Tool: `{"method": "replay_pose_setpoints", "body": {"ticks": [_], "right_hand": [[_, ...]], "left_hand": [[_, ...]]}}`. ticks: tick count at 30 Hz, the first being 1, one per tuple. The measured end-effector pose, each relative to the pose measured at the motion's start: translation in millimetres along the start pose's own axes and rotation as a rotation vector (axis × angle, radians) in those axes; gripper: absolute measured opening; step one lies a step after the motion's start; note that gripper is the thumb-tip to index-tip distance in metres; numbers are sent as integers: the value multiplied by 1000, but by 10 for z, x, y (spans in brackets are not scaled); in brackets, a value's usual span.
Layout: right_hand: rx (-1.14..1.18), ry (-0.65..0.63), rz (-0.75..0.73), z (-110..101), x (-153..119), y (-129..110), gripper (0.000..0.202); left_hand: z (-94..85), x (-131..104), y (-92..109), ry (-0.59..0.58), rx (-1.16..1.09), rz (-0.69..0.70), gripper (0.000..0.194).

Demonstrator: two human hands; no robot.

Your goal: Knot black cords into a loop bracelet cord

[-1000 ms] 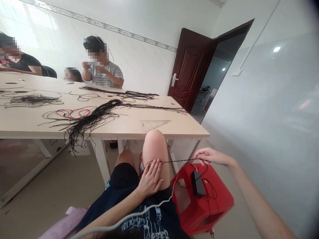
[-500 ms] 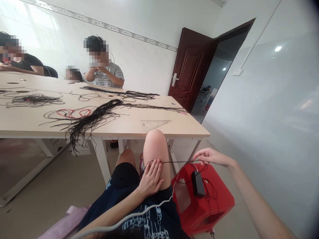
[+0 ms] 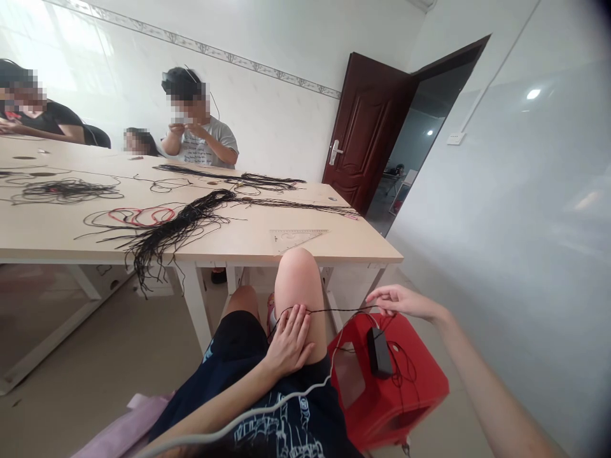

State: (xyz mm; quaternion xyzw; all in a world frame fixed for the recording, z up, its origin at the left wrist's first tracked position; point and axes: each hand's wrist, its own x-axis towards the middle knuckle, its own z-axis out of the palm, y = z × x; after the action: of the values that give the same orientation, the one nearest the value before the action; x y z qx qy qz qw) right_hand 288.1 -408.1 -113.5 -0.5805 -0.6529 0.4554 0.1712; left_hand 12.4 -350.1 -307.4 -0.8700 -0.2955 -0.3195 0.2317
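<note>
Thin black cord [image 3: 334,311] stretched taut between hands, above raised bare knee [image 3: 296,280]. Left hand [image 3: 289,340] flat on thigh, fingers pressing cord end down. Right hand [image 3: 401,300] pinching other end over red plastic stool [image 3: 410,388]. Small black box [image 3: 378,351] on stool, loose cord looped around. Light wooden counter [image 3: 248,242] beyond knee carrying black cord bundle [image 3: 172,232], clear set square [image 3: 296,238].

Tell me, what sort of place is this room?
Probably a small handcraft workroom, not a home. Bundles of thin black cords lie across a long pale wooden table, other seated people work cords by hand, and the left hand and right hand stretch one black cord.
</note>
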Motion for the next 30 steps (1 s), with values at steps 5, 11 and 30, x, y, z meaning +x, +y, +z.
{"method": "replay_pose_setpoints", "body": {"ticks": [5,11,30], "right_hand": [[7,20,-18,13,75,25,39],[22,-24,11,6,-11,7,45],[-41,-34,9,4,3,9,42]], "left_hand": [[7,-9,5,-2,-14,-9,56],[6,-9,10,-18,-19,-23,58],[6,-11,6,-32,-8,-29,59]]}}
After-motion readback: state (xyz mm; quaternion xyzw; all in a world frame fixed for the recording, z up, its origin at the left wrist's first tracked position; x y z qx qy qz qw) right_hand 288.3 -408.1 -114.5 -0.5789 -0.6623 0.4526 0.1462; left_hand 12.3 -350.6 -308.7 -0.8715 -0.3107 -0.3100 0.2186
